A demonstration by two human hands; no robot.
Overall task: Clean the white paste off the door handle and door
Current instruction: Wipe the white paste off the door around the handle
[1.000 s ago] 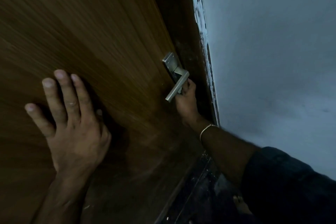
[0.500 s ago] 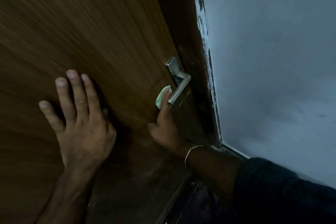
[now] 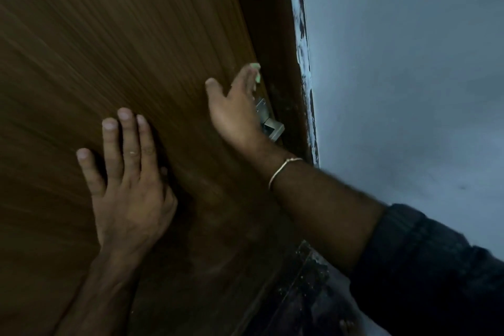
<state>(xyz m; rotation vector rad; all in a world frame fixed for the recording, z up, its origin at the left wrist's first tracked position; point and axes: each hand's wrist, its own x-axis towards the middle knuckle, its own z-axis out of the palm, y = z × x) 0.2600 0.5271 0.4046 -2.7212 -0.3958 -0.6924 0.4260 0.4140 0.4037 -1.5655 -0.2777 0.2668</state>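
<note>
Left hand lying spread on the door, the right hand is pressing a green cloth just above the handle, likely wiping the door; the handle probably needs wiping next.

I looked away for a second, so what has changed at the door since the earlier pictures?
The right hand with the green cloth has moved up the door: from under the handle, past the lever's tip, to above the handle plate near the door's edge. The cloth, hidden at first, now shows at its fingertips. The left hand has stayed flat on the door, fingers spread.
</note>
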